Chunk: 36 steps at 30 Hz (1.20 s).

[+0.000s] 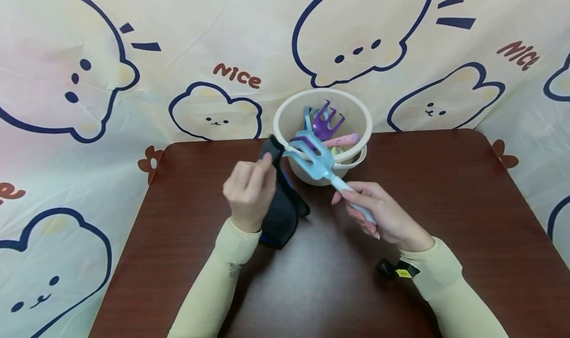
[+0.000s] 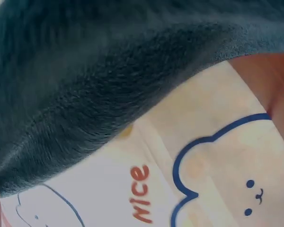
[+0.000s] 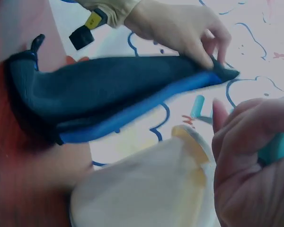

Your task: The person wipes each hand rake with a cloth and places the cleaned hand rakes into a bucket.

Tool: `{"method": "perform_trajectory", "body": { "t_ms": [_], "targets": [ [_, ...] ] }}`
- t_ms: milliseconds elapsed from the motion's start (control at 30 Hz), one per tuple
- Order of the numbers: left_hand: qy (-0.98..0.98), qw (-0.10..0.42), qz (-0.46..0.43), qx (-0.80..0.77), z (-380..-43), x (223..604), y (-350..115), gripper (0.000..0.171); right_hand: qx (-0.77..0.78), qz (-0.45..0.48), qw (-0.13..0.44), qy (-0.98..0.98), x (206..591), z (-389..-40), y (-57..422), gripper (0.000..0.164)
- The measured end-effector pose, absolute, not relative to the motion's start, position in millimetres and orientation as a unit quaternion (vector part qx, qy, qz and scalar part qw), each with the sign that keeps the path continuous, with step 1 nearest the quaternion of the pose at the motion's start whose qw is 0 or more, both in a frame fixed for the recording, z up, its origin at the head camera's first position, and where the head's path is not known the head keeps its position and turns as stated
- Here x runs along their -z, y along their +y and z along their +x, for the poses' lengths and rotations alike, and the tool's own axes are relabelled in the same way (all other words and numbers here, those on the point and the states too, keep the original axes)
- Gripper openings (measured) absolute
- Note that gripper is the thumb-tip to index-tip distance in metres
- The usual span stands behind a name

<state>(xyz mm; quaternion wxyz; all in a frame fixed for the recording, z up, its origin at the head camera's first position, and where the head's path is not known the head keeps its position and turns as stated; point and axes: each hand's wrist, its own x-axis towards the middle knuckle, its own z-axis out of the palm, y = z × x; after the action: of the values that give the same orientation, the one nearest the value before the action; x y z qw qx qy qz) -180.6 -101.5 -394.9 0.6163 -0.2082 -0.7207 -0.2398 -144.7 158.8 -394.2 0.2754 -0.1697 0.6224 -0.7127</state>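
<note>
My left hand (image 1: 250, 194) pinches the upper end of a dark, soft fabric piece with a blue edge (image 1: 282, 214). It hangs down toward the table, just left of the bucket, and fills much of the left wrist view. In my right hand (image 1: 378, 212) is the pale handle of a light blue toy garden fork (image 1: 318, 165). Its tines point up and left, overlapping the front rim of the white bucket (image 1: 277, 122) in the head view. A purple hand rake (image 1: 322, 125) and a pink handle (image 1: 343, 140) show inside the bucket.
The dark brown table (image 1: 178, 259) ends at a cloth backdrop (image 1: 213, 105) printed with cartoon animals. The bucket stands near the table's back edge, its white carrying handle (image 1: 356, 164) hanging at the front right. A black device with a yellow label (image 1: 403, 272) sits at my right wrist.
</note>
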Motion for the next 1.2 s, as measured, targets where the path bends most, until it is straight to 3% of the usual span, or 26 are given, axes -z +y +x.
{"method": "perform_trajectory", "body": {
  "t_ms": [133,367,467,833,1200],
  "targets": [
    [-0.718,0.601,-0.203,0.286,-180.4,390.6,-105.4,0.017,0.733,-0.162,0.259,0.608,391.8,-146.6,165.3,0.029],
    [-0.768,0.456,-0.333,0.302,-172.9,404.1,-83.0,0.017,0.743,-0.22,0.28,0.567,394.1,-144.5,161.6,0.035],
    [-0.783,0.437,-0.342,0.282,-174.9,409.7,-79.3,0.014,0.734,-0.223,0.288,0.573,394.3,-142.6,159.0,0.036],
    [-0.768,0.547,-0.296,0.153,-185.2,409.3,-95.8,0.007,0.71,-0.208,0.298,0.603,394.2,-139.2,154.3,0.036],
    [-0.701,0.646,-0.258,0.157,-187.3,400.4,-105.9,0.018,0.726,-0.193,0.279,0.598,394.4,-146.1,159.6,0.035]
  ]
}}
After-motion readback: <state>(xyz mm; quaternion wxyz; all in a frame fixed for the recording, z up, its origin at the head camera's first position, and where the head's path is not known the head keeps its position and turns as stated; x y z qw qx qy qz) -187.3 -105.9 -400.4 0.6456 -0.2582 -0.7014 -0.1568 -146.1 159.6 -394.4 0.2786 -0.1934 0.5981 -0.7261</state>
